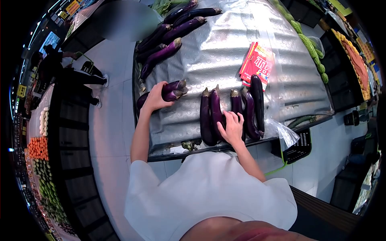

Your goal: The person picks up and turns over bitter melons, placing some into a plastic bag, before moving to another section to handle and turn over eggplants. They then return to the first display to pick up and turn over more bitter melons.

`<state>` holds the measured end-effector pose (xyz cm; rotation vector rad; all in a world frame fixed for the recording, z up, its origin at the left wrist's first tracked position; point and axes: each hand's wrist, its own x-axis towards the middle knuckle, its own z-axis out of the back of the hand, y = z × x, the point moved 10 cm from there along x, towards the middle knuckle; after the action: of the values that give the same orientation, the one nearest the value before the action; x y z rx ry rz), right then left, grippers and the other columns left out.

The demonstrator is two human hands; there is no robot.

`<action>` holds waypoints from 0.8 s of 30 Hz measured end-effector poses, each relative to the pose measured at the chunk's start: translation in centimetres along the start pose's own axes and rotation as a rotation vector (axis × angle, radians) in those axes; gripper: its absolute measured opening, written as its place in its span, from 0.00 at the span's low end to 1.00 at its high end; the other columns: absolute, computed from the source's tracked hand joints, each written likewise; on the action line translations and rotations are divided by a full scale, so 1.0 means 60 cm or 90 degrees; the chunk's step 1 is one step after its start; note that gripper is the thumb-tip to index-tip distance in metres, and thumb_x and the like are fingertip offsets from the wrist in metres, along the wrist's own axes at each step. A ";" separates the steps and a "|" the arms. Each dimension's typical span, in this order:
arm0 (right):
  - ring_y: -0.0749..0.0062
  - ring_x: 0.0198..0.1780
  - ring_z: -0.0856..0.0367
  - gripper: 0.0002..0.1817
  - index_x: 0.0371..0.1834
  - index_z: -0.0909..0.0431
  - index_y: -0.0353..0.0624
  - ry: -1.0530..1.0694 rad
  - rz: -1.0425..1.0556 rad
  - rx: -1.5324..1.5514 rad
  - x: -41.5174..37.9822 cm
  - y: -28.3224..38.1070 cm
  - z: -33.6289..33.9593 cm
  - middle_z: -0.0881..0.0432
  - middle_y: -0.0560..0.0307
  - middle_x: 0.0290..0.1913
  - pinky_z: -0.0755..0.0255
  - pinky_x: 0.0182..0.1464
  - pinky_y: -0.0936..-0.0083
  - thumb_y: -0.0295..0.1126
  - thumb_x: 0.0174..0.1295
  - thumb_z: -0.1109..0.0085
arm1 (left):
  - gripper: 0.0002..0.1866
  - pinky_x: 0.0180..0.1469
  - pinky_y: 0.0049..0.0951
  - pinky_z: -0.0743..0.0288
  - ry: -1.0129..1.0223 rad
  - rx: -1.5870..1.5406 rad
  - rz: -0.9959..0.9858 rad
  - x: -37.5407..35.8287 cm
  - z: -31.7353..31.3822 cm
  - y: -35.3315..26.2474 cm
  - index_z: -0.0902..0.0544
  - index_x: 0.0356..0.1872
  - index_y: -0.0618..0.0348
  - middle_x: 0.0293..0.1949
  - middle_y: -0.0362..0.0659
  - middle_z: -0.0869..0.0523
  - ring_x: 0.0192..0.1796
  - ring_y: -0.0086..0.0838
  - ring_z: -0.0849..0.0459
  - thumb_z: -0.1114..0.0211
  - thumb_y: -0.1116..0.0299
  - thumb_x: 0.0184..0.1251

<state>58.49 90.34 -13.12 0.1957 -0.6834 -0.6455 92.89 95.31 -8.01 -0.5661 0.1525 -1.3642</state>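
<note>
My left hand (155, 97) grips two long purple eggplants (173, 90) lying on the silver padded display table (225, 56), near its left edge. My right hand (232, 127) rests fingers-down on a row of several eggplants (212, 114) lined up side by side at the table's front edge, touching the middle ones. Another pile of eggplants (173, 34) lies at the far left corner of the table.
A red printed sign in plastic (256, 62) lies beyond the row. Green gourds (311, 46) line the table's right side. A black basket (295, 146) sits on the floor at right. Shelves of carrots and green vegetables (40, 160) stand at left. A person stands far left.
</note>
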 end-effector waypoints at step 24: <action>0.55 0.68 0.31 0.26 0.66 0.27 0.42 0.016 -0.036 0.172 0.000 -0.026 0.005 0.25 0.51 0.64 0.47 0.74 0.55 0.37 0.65 0.36 | 0.51 0.61 0.47 0.21 -0.578 -0.300 -0.114 -0.133 0.275 -0.107 0.40 0.72 0.63 0.52 0.51 0.21 0.55 0.42 0.18 0.18 0.62 0.50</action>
<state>57.53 89.12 -13.45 0.4728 -0.7418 -0.6019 92.46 107.13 7.41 -1.5682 -0.3329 -1.1196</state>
